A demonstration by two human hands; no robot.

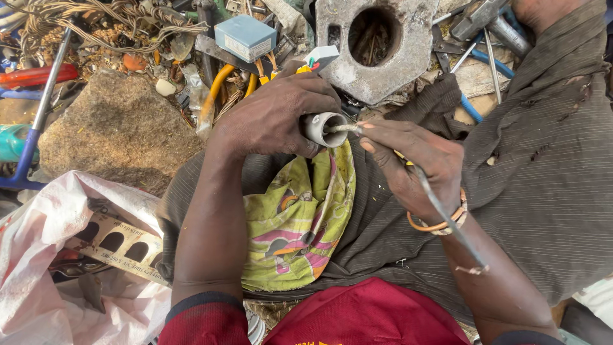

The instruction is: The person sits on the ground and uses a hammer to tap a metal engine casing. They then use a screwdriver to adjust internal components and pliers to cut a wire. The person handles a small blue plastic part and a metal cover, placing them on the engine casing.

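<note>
So, left to right, straight down over the lap:

far left: white plastic bag (38,255) with a flat metal strip with oval holes (118,243) lying in it; a brown stone slab (115,131) just above it

left hand (274,115): fingers wrapped tight around a short grey tube (322,128), open mouth facing right, toward the other hand

cloth: green patterned rag (300,217) on the lap, right under the tube

wire (440,204): thin stiff grey one, tip sitting at the tube's mouth; long axis runs from there down and right past the wrist, frayed end hanging free

right hand (415,163): fingers pinched shut on the wire just beside the tube, so it's the hand nearer the tip; orange bangle (440,223) on the wrist

key relation: tube lies just left of the right fingers, its mouth roughly lined up with the wire

top middle: grey metal casting with a round hole (377,45), small blue box (246,37) left of it

top right: blue-handled tools (485,64), half hidden in clutter
</note>
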